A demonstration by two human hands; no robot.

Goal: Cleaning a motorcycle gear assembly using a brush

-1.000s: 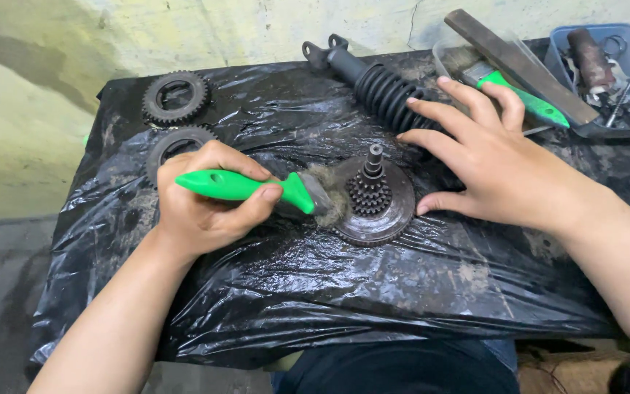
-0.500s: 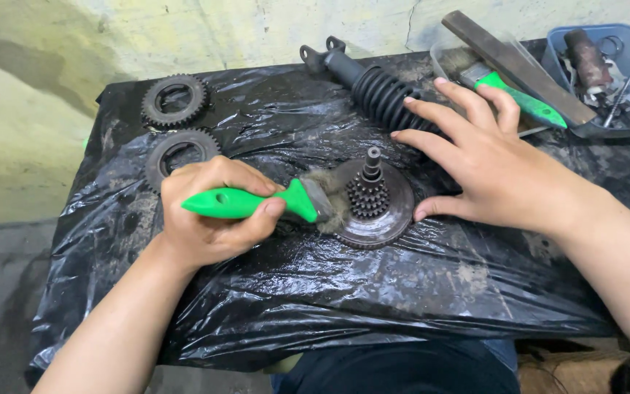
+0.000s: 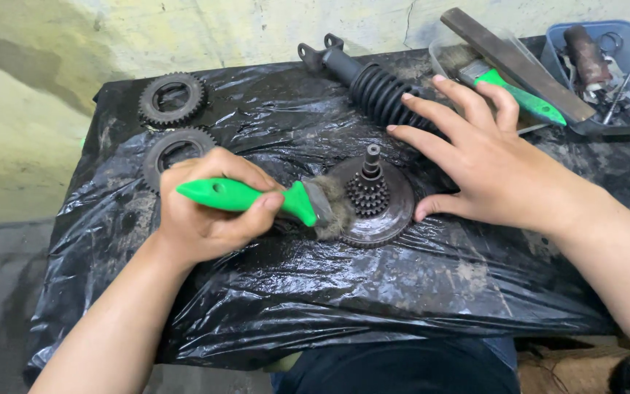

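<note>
My left hand is clenched around the green plastic handle of a paintbrush; its dirty bristles press against the toothed stack of the gear cluster, which stands in the middle of the table. My right hand lies flat and open, holding nothing, thumb just beside the round metal plate. I think short strokes between the teeth work best, with the part held steady. The black plastic sheet is wrinkled and shiny. Two ring gears lie at far left.
</note>
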